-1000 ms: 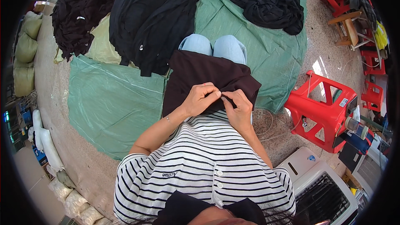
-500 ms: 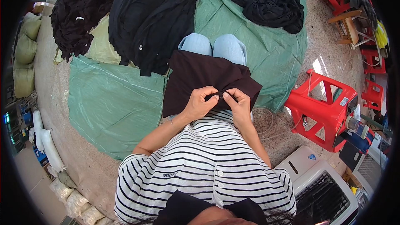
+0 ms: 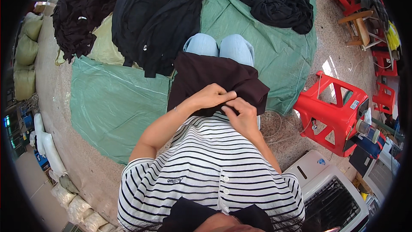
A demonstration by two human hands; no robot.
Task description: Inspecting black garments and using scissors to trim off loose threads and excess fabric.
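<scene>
A dark brown garment [image 3: 214,77] lies folded over my lap, covering my light blue jeans [image 3: 219,47] down to the knees. My left hand [image 3: 210,96] and my right hand [image 3: 242,114] meet at the garment's near edge. Both pinch the fabric between fingers and thumb, fingertips almost touching each other. My striped shirt fills the lower middle of the view.
A green tarp [image 3: 116,107] covers the floor under piles of black clothes [image 3: 159,13], with another heap [image 3: 274,0] at the far right. A red plastic stool [image 3: 334,111] stands to my right, a white fan heater [image 3: 330,193] beside me, and sacks [image 3: 25,51] along the left.
Both hands stay pinched on the garment's near edge, shifting only slightly. The fabric has barely moved.
</scene>
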